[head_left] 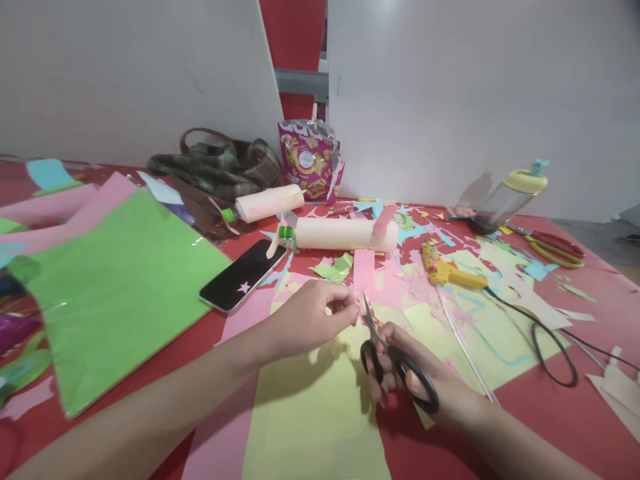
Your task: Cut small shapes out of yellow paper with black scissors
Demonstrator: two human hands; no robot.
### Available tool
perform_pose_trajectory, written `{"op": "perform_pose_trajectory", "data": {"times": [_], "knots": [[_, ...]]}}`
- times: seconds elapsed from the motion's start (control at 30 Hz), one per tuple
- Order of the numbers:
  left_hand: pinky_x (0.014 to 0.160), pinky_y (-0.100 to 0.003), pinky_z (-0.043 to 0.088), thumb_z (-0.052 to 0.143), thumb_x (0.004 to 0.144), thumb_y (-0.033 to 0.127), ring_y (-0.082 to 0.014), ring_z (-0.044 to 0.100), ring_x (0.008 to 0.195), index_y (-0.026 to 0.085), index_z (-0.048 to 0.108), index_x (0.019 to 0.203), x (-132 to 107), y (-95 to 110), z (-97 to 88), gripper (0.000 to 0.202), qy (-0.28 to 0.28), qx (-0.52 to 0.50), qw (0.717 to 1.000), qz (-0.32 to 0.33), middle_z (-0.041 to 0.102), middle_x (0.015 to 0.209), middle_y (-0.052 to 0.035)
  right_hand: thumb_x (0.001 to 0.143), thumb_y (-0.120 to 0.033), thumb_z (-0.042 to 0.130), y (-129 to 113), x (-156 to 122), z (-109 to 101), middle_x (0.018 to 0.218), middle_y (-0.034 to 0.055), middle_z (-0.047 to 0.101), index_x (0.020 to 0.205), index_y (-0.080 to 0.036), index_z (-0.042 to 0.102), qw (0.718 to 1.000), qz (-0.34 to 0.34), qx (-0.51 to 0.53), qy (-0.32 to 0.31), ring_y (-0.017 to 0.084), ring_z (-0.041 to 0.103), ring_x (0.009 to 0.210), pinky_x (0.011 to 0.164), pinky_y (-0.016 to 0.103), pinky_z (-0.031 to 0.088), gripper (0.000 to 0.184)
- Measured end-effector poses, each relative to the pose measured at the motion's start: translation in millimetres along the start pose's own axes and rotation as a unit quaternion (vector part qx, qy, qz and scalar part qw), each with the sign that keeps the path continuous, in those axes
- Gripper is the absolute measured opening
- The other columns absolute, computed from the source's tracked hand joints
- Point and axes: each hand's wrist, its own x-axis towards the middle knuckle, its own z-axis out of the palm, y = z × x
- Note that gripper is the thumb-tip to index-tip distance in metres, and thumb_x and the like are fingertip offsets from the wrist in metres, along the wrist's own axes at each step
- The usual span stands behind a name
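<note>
Our right hand (443,380) grips the scissors (399,357), thumb and fingers wrapped about the black handles, blades slightly parted. They are on our side of the wrapped bottle (340,235), near its right half, points toward it. Our left hand (313,317) is on that same side of the bottle, thumb and fingers curled close together beside the blade tips; a pink fleck shows there, but we cannot tell whether it is pinched.

We judge the scissors light and stiff, best held by the loops, well away from the points. The yellow sheet (300,413), nearer us than the bottle, looks thin and limp; we would take it flat by an edge. The pink strip (364,270), just on our side of the bottle, should crease easily, so a gentle fingertip hold at one end suits it.
</note>
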Motion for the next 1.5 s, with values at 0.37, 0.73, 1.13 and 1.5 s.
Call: {"op": "perform_pose_trajectory", "data": {"times": [0.37, 0.73, 1.13, 1.5], "knots": [[0.051, -0.019, 0.029, 0.036, 0.075, 0.025, -0.0076, 0.037, 0.050, 0.015, 0.047, 0.057, -0.3, 1.5, -1.3, 0.023, -0.001, 0.014, 1.000, 0.004, 0.042, 0.052, 0.0039, 0.062, -0.050, 0.059, 0.6, 0.4, 0.5, 0.071, -0.0008, 0.043, 0.083, -0.021, 0.037, 1.000, 0.000, 0.006, 0.002, 0.011, 0.044, 0.056, 0.052, 0.024, 0.028, 0.043], [0.049, -0.019, 0.027, 0.038, 0.074, 0.023, -0.0072, 0.036, 0.050, 0.015, 0.045, 0.056, -0.5, 1.0, -2.4, 0.021, -0.004, 0.020, 1.000, 0.002, 0.041, 0.052, 0.0043, 0.063, -0.048, 0.059, -0.4, 0.4, 1.8, 0.071, -0.0008, 0.043, 0.081, -0.020, 0.037, 1.000, -0.006, 0.022, -0.006, 0.011, 0.046, 0.058, 0.053, 0.024, 0.031, 0.040], [0.050, -0.019, 0.027, 0.036, 0.076, 0.024, -0.0072, 0.036, 0.051, 0.015, 0.048, 0.061, -1.7, 0.1, -2.7, 0.021, -0.007, 0.022, 1.000, 0.010, 0.041, 0.053, 0.0044, 0.064, -0.047, 0.059, -1.1, 1.1, 1.1, 0.072, -0.0008, 0.042, 0.081, -0.020, 0.037, 0.999, -0.011, 0.028, -0.012, 0.011, 0.047, 0.060, 0.052, 0.024, 0.031, 0.038], [0.051, -0.019, 0.027, 0.037, 0.076, 0.024, -0.0073, 0.036, 0.052, 0.015, 0.048, 0.062, 0.1, -0.5, -3.7, 0.021, -0.010, 0.030, 0.999, 0.010, 0.042, 0.054, 0.0044, 0.067, -0.048, 0.056, 1.5, 3.4, -0.5, 0.071, -0.0015, 0.039, 0.079, -0.019, 0.036, 1.000, -0.014, 0.015, -0.010, 0.008, 0.042, 0.054, 0.050, 0.024, 0.029, 0.037]]}}
